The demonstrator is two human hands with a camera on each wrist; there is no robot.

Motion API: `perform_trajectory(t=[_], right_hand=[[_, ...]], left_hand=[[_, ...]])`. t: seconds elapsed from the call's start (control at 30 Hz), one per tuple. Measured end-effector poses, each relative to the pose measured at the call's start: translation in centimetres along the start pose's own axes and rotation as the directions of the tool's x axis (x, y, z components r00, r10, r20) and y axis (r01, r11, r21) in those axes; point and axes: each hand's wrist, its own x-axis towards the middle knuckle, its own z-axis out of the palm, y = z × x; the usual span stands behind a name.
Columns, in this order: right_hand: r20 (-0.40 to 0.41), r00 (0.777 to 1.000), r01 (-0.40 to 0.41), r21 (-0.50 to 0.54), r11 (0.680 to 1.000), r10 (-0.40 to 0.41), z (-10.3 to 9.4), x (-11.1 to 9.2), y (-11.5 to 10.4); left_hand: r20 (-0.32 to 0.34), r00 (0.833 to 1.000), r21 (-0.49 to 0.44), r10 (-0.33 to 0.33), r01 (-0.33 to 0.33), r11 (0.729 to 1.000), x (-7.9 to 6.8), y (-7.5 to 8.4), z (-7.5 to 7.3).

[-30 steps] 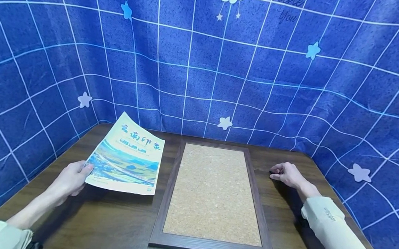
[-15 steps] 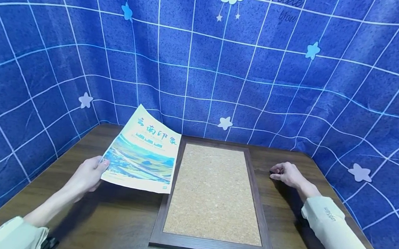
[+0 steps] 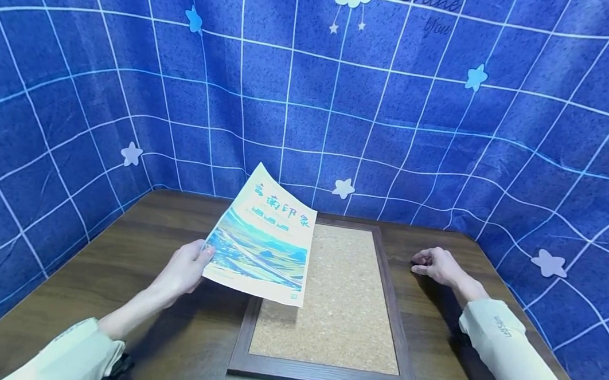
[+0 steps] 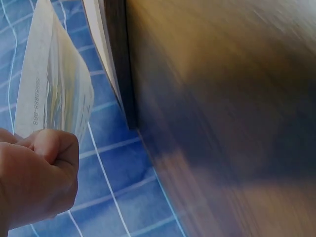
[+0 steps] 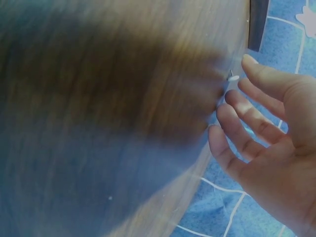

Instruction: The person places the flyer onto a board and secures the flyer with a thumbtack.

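My left hand [image 3: 184,267] pinches the lower left edge of a printed paper poster [image 3: 260,242] between thumb and fingers. The sheet shows a painted landscape and blue Chinese characters, and it hangs tilted over the left part of a dark-framed cork board [image 3: 332,297]. In the left wrist view, the poster [image 4: 54,84] rises edge-on from my fist. To the right of the board, my right hand [image 3: 439,266] stays low over the table, fingers loosely bent. The right wrist view shows a small thumbtack [image 5: 233,77] on the wood beside its fingertips, apparently ungripped.
The cork board lies flat on a brown wooden table [image 3: 172,349]. A blue curtain [image 3: 309,98] with white grid lines and stars hangs behind and at both sides of the tabletop.
My left hand has carried the poster rightward, from beside the cork board to above its left part. My right hand has kept its place.
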Motion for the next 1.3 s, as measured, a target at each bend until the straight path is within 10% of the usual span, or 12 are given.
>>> perform_trajectory(t=[0.63,1.3], right_hand=[[0.007,1.0,-0.002,-0.019,1.0,0.002,0.0,0.0,-0.1],[0.013,1.0,0.007,-0.022,1.0,-0.007,-0.1,0.2,-0.2]], left_hand=[[0.046,0.999,-0.001,0.012,-0.012,1.0,-0.4,3.4,8.3],[0.28,0.953,-0.29,-0.118,0.201,0.936,-2.6,4.6,12.3]])
